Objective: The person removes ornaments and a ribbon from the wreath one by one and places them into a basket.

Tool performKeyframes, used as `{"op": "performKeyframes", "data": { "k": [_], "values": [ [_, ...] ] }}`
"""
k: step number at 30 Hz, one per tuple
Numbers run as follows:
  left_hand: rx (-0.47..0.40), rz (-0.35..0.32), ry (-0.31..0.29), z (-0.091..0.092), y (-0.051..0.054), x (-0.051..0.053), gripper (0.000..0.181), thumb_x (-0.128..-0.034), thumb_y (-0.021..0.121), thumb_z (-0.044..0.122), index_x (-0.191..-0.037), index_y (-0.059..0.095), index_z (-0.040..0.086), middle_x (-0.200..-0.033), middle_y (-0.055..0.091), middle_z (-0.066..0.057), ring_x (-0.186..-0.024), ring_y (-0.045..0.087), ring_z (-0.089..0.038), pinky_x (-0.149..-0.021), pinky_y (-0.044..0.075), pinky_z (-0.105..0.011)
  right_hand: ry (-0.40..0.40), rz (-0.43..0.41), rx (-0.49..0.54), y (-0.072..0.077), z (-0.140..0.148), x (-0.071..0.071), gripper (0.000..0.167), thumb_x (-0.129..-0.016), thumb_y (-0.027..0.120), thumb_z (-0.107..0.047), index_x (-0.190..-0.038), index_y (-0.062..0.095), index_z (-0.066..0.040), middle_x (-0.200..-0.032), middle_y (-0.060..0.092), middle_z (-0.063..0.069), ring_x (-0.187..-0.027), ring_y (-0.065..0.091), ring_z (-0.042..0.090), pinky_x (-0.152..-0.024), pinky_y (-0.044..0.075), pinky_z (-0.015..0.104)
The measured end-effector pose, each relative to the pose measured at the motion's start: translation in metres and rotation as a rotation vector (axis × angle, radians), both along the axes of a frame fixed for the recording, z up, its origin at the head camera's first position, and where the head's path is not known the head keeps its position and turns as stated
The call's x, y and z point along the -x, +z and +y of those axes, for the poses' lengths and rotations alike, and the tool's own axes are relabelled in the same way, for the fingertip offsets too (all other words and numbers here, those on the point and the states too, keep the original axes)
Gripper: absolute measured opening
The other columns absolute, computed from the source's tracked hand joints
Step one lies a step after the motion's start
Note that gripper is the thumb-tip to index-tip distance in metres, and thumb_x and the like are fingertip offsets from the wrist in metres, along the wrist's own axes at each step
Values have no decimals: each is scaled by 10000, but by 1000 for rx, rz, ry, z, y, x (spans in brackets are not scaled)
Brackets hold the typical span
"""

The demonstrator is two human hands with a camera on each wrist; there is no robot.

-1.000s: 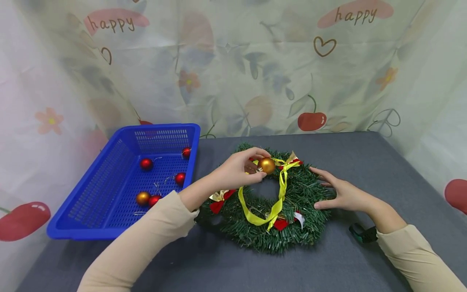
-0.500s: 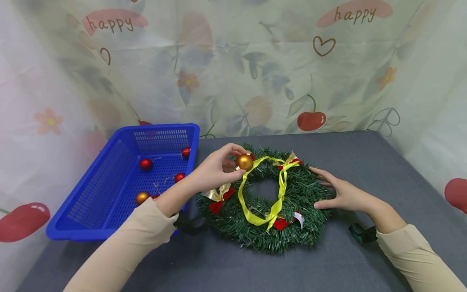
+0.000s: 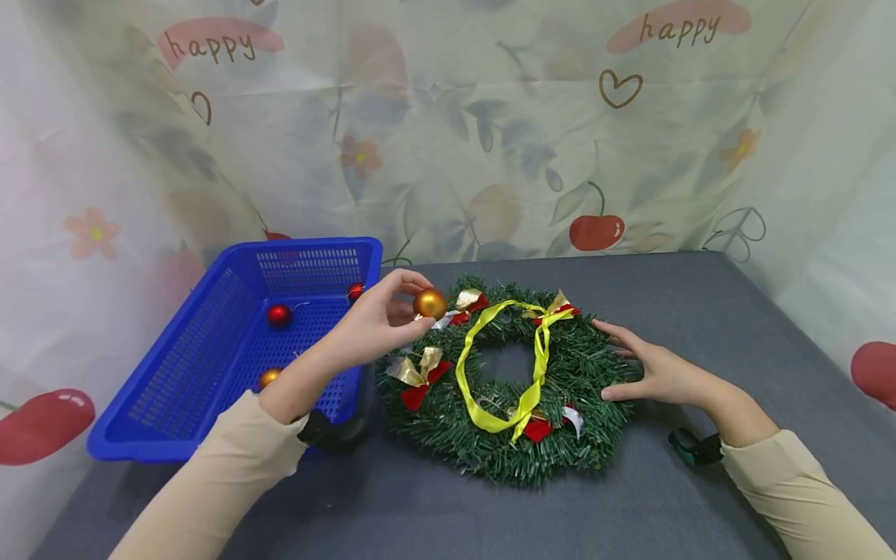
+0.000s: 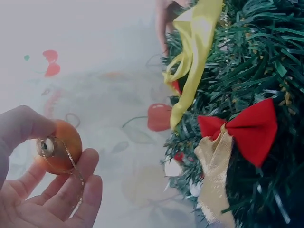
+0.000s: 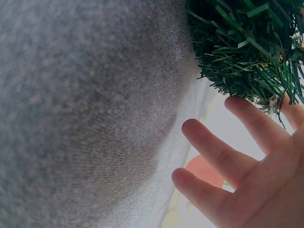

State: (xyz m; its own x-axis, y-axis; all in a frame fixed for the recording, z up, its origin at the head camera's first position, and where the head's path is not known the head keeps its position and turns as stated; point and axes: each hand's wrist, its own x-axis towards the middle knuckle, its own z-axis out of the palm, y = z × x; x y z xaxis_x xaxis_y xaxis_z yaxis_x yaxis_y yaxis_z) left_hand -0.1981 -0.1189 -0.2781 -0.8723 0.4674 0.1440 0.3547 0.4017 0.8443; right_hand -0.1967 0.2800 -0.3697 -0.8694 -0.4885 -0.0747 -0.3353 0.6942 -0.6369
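Observation:
My left hand (image 3: 374, 320) pinches a gold Christmas ball (image 3: 430, 304) between thumb and fingers, above the left side of a green wreath (image 3: 581, 365). In the left wrist view the ball's cap and a thin gold hanging loop (image 4: 76, 171) dangle toward the palm. A yellow ribbon (image 3: 492, 422) loops around the wreath's centre hole. Red, gold and white bows (image 3: 418, 381) sit on the branches. At the wreath's right edge my right hand (image 3: 661, 375) rests with spread fingers; in the right wrist view one fingertip (image 5: 236, 103) touches the green needles.
A blue plastic basket (image 3: 161, 358) stands left of the wreath. Inside it lie red balls (image 3: 279, 315) and a gold ball (image 3: 269, 378), partly behind my left arm. Grey cloth (image 3: 490, 517) covers the table, with a printed curtain (image 3: 434, 155) behind it.
My left hand has moved left with the gold ball, from over the wreath's centre to its left edge, uncovering the bow at upper left. The right hand has stayed in place.

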Motion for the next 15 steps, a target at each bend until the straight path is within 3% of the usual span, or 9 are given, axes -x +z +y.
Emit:
{"op": "performKeyframes", "data": {
  "k": [6,15],
  "values": [
    [-17,23,33,-12,6,1,409,-872,617,63,-1231,422,57,-1221,518,-170,-1031,649,-280,-849,545,-363,7,2,1,2,0,-1,957,-805,716,-356,-1510,92,-187,-1501,205,272,-1268,364,536,-946,393,625],
    [34,40,114,-33,8,6,434,-882,617,99,-1282,448,100,-1280,502,-150,-998,647,-263,-760,521,-213,8,0,3,-1,0,0,953,-806,712,-365,-1510,91,-199,-1503,207,269,-1282,357,524,-960,383,627]
  ]
}}
